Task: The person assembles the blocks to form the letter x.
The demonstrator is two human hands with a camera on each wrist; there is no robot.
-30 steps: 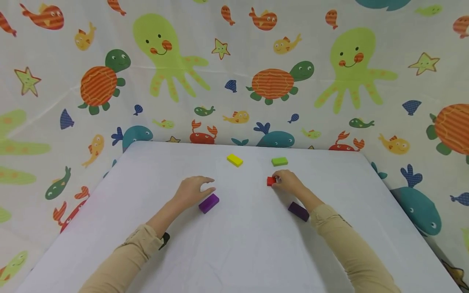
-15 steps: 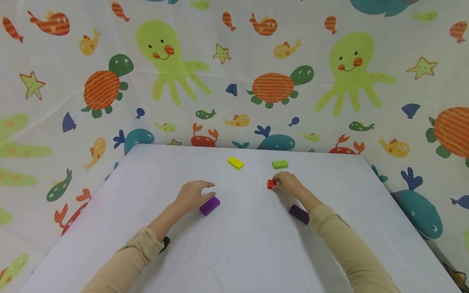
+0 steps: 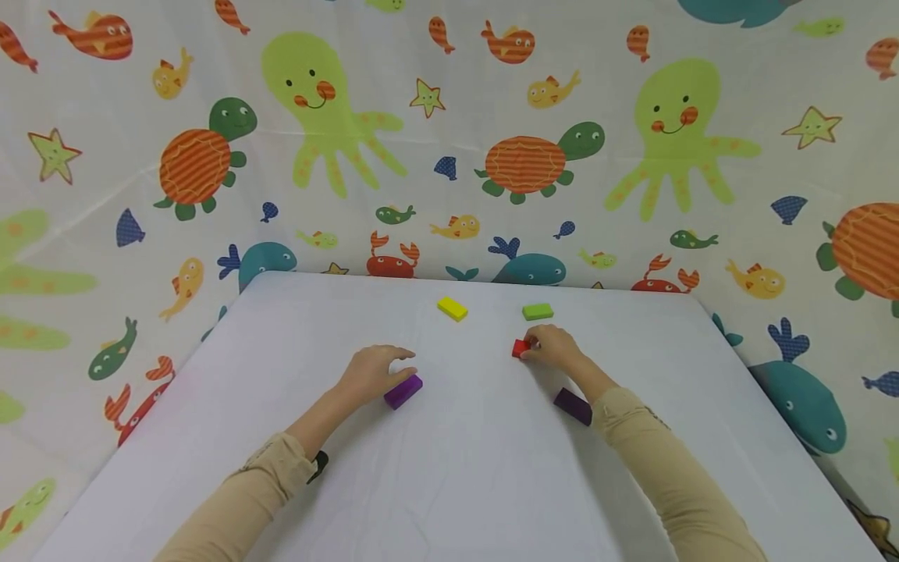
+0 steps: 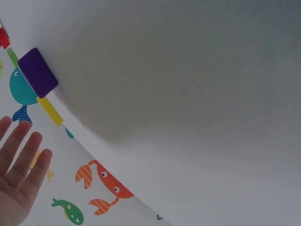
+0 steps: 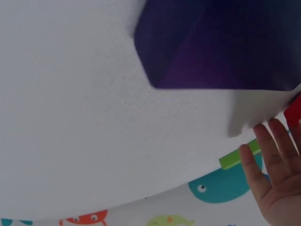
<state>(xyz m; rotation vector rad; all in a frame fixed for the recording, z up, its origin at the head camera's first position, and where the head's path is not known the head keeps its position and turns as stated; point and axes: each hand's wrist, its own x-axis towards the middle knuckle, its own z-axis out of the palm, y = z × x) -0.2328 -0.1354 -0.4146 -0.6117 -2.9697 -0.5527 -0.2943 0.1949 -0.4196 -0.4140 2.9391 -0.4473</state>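
My right hand (image 3: 552, 347) pinches a small red block (image 3: 519, 348) between thumb and fingers on the right of the white table. In the right wrist view, the red block (image 5: 293, 111) shows only partly, beside the hand (image 5: 278, 172). My left hand (image 3: 371, 373) has its thumb and fingers apart, holding nothing. It hovers beside a purple block (image 3: 403, 392), the thumb overlapping the block's far end; whether they touch, I cannot tell. The left wrist view has this purple block (image 4: 38, 73) above the spread fingers (image 4: 37, 174).
A dark purple block (image 3: 573, 407) lies close to my right forearm. Farther back are a yellow block (image 3: 453, 309) and a green block (image 3: 538, 311). Behind the table (image 3: 477, 484) hangs a curtain (image 3: 456, 94) printed with sea animals.
My left hand has come slightly nearer the purple block, its thumb now overlapping the block's end. The right hand keeps its pinch on the red block, and the head view shifts slightly.
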